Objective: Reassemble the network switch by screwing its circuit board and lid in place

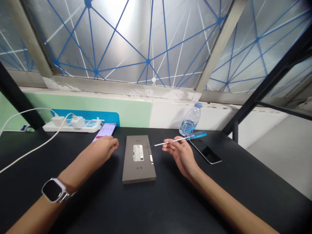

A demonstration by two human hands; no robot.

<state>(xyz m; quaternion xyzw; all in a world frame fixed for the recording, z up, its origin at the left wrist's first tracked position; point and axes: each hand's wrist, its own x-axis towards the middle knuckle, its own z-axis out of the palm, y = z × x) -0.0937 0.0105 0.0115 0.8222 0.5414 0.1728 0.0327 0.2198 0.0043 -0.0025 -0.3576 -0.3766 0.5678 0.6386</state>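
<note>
A flat grey-brown box (130,162) with a white label lies on the black table between my hands. My right hand (179,151) holds a screwdriver (196,135) by its shaft, between thumb and fingers. Its blue clear handle points right, and its dark tip is just right of the box's upper right edge. My left hand (106,147), fingers curled, is left of the box, beside a phone (107,130) with a lit screen. Whether anything is inside its fingers is hidden. A watch is on my left wrist.
A white power strip (73,126) with plugs and cables stands at the back left. At the back right are a water bottle (191,118) and a dark phone (207,152). A black metal frame (258,87) rises at the right, near the table's edge.
</note>
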